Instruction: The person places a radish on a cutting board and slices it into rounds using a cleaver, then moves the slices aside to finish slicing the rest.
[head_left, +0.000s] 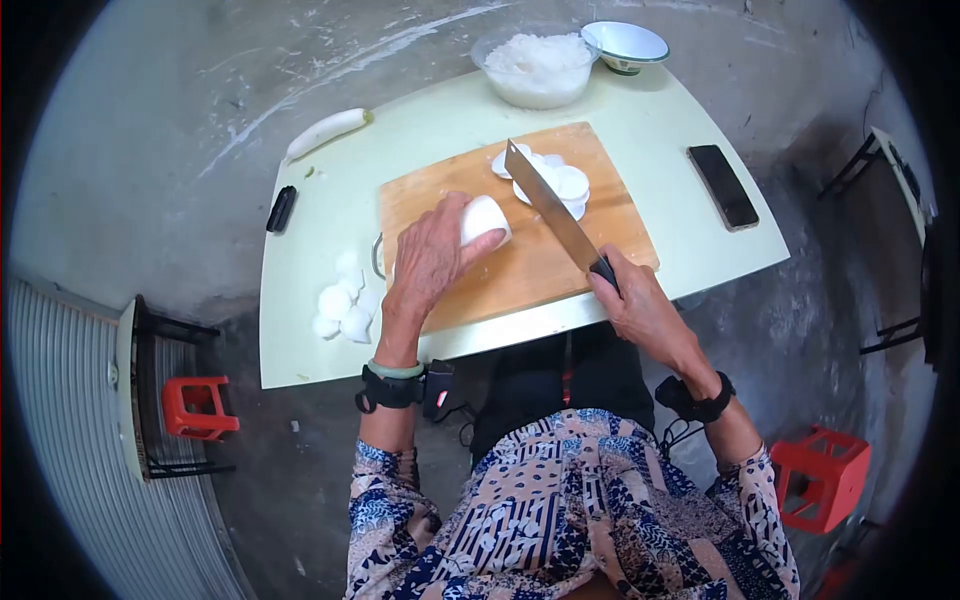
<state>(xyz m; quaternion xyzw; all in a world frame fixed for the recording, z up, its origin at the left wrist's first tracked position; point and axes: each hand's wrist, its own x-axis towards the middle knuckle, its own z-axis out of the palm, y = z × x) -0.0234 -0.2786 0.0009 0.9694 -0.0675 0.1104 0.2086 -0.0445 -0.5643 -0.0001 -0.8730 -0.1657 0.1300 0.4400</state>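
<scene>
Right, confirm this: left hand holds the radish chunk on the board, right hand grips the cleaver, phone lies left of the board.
Wrong on the phone: the head view shows it right of the board. The left hand does hold the radish chunk there, and the right hand grips the cleaver.

Pale green table (330, 200) — wooden cutting board (530, 265) mid-table, glass bowl (540, 98) and white bowl (625, 45) at the far edge. Phone (724, 186) on the right; whole radish (327, 132), black gadget (281, 209) and radish chunks (342, 305) left.
</scene>
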